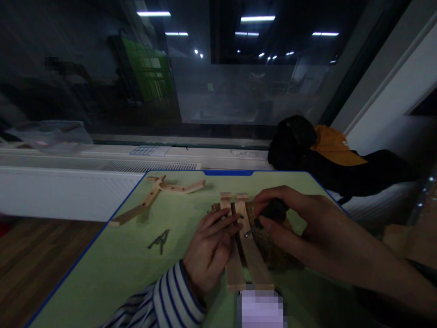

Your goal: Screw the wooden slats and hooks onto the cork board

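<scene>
Two light wooden slats (251, 248) lie side by side on a green mat (119, 264), over a darker brown block (273, 250). My left hand (210, 248), in a striped sleeve, rests on the left slat with its fingers curled and pressing it down. My right hand (290, 223) is closed round a dark tool handle (275, 210) whose metal tip (247, 233) meets the right slat. What the fingertips of the left hand pinch, if anything, is hidden.
A jointed wooden piece (153, 198) lies at the mat's far left. Dark screws (160, 240) lie left of my left hand. A black bag with an orange cap (332, 148) sits on the sill at the right. A radiator and window run behind.
</scene>
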### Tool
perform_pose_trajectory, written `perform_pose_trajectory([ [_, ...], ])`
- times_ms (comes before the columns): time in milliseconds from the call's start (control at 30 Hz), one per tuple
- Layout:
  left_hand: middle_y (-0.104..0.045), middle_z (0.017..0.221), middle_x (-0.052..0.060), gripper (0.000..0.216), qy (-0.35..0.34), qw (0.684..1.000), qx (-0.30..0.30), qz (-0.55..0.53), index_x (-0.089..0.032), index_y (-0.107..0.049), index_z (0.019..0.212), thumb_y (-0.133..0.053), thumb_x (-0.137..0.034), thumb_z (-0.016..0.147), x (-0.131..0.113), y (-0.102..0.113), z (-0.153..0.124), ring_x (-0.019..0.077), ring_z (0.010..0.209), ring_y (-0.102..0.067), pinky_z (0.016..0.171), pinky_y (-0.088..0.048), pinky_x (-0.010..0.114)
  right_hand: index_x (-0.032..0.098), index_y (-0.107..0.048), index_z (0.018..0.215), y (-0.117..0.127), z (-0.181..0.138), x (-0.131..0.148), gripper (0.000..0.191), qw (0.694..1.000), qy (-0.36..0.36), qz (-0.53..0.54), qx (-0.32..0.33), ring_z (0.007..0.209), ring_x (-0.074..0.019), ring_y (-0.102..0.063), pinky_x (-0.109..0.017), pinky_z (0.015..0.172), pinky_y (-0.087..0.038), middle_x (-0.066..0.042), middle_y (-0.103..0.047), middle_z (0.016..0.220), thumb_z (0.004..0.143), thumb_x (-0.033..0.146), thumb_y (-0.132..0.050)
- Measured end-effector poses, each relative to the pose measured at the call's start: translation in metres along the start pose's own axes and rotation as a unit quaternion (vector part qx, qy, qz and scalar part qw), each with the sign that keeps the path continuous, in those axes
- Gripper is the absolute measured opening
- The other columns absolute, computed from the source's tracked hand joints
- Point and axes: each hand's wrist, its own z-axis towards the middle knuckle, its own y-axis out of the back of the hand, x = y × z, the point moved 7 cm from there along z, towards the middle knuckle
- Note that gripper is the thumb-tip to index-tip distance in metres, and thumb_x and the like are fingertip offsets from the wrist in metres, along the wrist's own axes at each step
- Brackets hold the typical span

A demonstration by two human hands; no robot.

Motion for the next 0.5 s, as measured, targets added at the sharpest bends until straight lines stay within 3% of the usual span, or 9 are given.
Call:
perform_pose_trajectory([
  [233,-0.059,0.130,0.005,0.040,-0.003,1.000,0.002,0.000,-0.016,-0.062,0.119,-0.034,-0.020,0.091,0.0006,-0.0013,0.0007,0.0241,0.130,-0.038,0.109,-0.031,0.048,0.029,-0.045,0.120,-0.0013,0.0022,0.0030,0.032,1.000,0.019,-0.004,0.019,0.086,-0.0149,-0.067,-0.021,0.062,-0.051,0.000,-0.069,0.102,0.089,0.022,-0.050],
  [500,-0.058,0.130,0.005,0.039,-0.011,1.000,-0.002,0.002,-0.016,-0.062,0.119,-0.034,-0.020,0.092,-0.0002,-0.0009,-0.0009,0.0241,0.130,-0.038,0.108,-0.031,0.048,0.028,-0.041,0.124,-0.0038,0.0028,0.0068,0.037,0.999,0.027,0.001,0.034,0.081,-0.0131,-0.066,-0.022,0.068,-0.050,0.001,-0.068,0.093,0.089,0.020,-0.049],
])
